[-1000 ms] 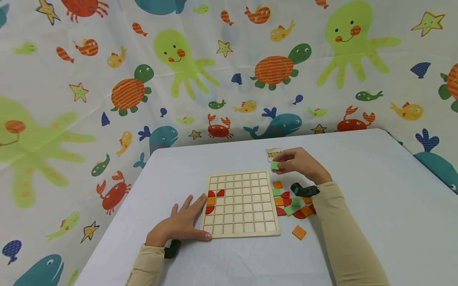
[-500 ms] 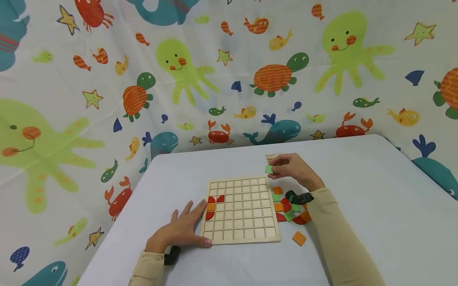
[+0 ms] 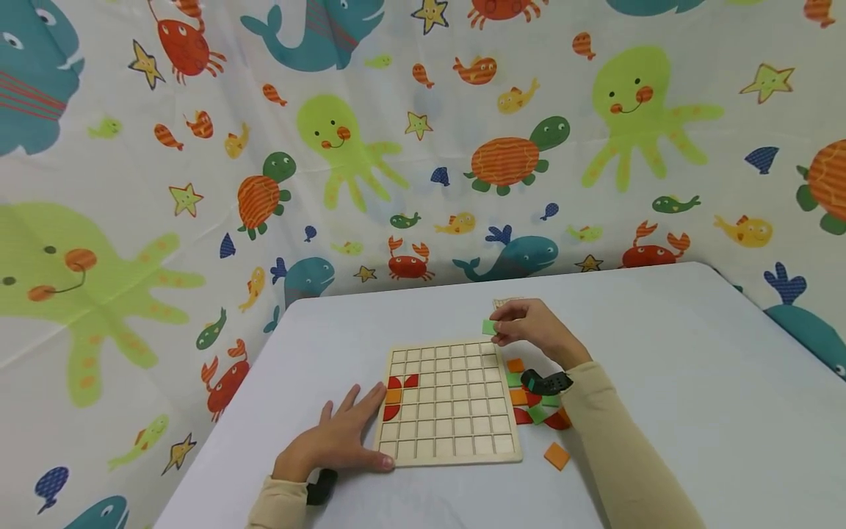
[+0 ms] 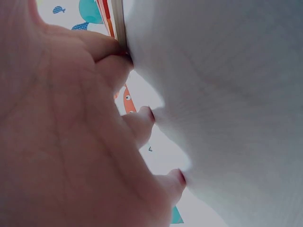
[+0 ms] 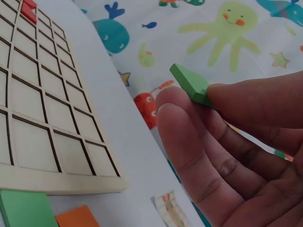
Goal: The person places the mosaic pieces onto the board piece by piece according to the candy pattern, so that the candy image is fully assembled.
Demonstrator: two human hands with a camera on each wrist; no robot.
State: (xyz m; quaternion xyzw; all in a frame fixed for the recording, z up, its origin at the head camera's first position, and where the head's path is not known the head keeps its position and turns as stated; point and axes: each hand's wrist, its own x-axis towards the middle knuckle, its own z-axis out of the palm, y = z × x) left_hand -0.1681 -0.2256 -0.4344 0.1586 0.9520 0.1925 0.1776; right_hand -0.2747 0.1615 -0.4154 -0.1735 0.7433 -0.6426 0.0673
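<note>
A wooden grid board (image 3: 449, 411) lies flat on the table, with red quarter-round tiles (image 3: 411, 380) and an orange square tile (image 3: 393, 397) set in cells at its left side. My left hand (image 3: 340, 437) rests with spread fingers on the table, touching the board's left edge; in the left wrist view its fingertips press down on the white surface. Just above the board's far right corner, my right hand (image 3: 532, 329) pinches a green square tile (image 5: 191, 85) between thumb and fingers, tilted in the right wrist view. The tile is clear of the board.
Loose green, orange and red tiles (image 3: 537, 415) lie in a pile right of the board, partly hidden by the right forearm. A single orange tile (image 3: 557, 456) lies nearer. Behind the right hand is a small patterned card (image 5: 171, 210). A printed curtain (image 3: 410, 184) hangs behind the table.
My right hand has carried the green tile leftward, toward the board's far right corner. The left hand keeps its place at the board's edge. The head view has tilted up slightly.
</note>
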